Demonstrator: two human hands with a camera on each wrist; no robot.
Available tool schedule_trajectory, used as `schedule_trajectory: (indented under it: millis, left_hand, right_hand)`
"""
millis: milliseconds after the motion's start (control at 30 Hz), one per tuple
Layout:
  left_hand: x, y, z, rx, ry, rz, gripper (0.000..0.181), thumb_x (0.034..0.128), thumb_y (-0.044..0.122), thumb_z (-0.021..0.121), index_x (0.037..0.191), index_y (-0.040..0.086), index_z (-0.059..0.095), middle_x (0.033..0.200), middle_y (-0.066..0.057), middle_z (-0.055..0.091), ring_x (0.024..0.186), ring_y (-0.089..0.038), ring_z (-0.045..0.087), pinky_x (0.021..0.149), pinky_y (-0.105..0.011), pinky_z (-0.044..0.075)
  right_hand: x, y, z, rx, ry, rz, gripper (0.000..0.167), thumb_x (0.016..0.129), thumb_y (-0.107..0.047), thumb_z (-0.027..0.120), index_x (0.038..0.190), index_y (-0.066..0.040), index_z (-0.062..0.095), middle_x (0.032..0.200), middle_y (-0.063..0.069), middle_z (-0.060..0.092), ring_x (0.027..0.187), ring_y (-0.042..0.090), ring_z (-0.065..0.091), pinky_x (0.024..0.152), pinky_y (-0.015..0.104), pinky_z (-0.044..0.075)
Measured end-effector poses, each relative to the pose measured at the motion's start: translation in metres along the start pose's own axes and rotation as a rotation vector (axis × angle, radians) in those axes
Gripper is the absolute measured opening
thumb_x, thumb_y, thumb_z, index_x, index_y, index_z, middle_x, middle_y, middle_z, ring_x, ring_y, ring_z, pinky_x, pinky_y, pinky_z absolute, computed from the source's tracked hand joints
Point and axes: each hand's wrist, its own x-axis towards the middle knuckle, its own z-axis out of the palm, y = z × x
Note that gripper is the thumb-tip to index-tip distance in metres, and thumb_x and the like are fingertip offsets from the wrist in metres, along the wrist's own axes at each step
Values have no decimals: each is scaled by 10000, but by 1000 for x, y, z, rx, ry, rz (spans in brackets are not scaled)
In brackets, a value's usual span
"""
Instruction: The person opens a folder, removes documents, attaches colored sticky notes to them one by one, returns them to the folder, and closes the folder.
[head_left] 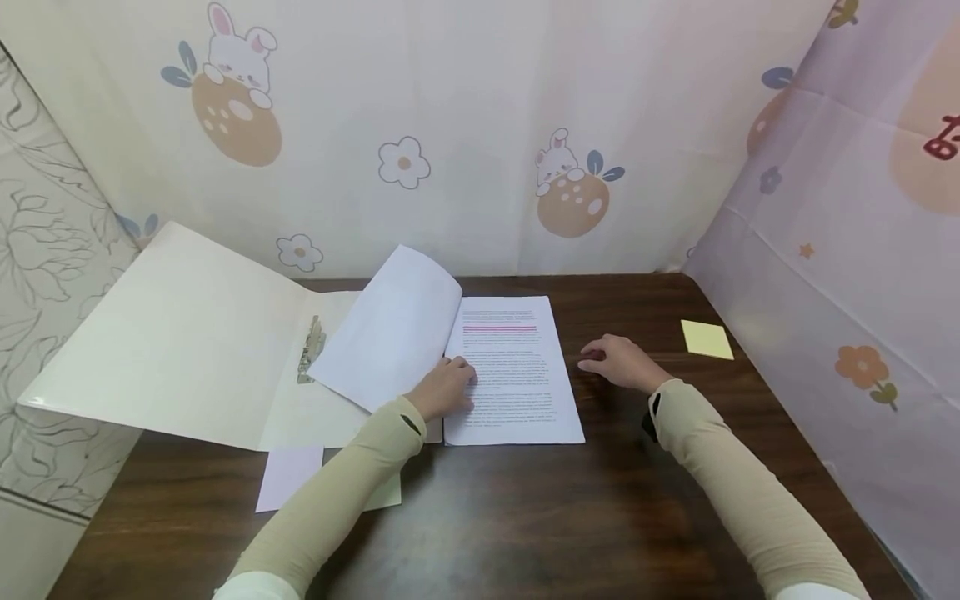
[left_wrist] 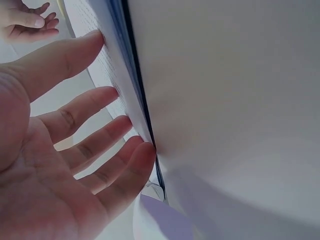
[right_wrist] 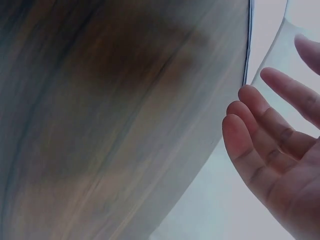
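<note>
A stack of printed sheets [head_left: 517, 392] lies on the table, with pink highlighted lines near the top of the page. Its turned-over page [head_left: 397, 325] leans up and left over an open white folder [head_left: 180, 333]. My left hand [head_left: 444, 386] rests its fingertips at the stack's left edge, beside the turned page. In the left wrist view the left hand [left_wrist: 75, 135] has its fingers spread along the paper's edge, gripping nothing. My right hand [head_left: 622, 362] is held just right of the stack, apart from it. Loosely bent, the fingers of the right hand [right_wrist: 285, 150] hold nothing.
The folder has a metal clip [head_left: 311, 350] on its inside. Under its front edge stick out a lilac paper [head_left: 288, 477] and a pale green paper [head_left: 386, 493]. A yellow sticky note [head_left: 707, 339] lies at the right of the dark wooden table [head_left: 525, 517]. Patterned curtains [head_left: 480, 125] stand behind.
</note>
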Motion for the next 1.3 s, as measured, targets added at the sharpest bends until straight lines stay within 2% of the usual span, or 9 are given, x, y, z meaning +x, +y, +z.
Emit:
schedule_trajectory:
  millis: [233,467,867,1067,1300]
  left_hand:
    - [-1,1,-3,0,2,-5,391,810,209,782,1126,16,655,1189,-143,629,1036,-289,544,951,-373,447]
    - [-1,0,0,-16,7,-12,391,806,198,783,1122,8,653,1201,-151,621,1056,-304,541,968,-382,444]
    - [-1,-1,1,-9,22,-2,362,802,200,782,1097,26,664,1187,-145,629,1053,-300,549,962,-379,445]
    - [-1,-1,1,-14,21,-4,372,809,196,778,1115,18,662,1201,-155,628,1072,-310,552,974,-386,444]
    - [-1,-1,1,-32,12,-10,383,822,188,770,1138,6,654,1220,-161,617,1083,-319,544,983,-389,447]
  right_hand:
    - [-1,16,-12,4,10,16,397,955,-272,608,1237,7,623,1155,234,595,985,313,571,831,469,504]
    - [-3,32,-22,5,43,20,400,967,-281,584,1230,18,619,1143,238,600,1002,338,593,821,484,503]
    - [-9,52,-42,-25,132,58,412,983,-269,548,1226,58,605,1172,294,612,1029,419,605,810,531,490]
    - [-13,65,-46,-30,253,139,426,980,-229,543,1259,93,556,1231,394,480,1052,516,532,818,580,456]
    - [-16,85,-44,-16,331,296,464,977,-233,508,1294,105,494,1318,470,313,1179,614,311,917,646,360]
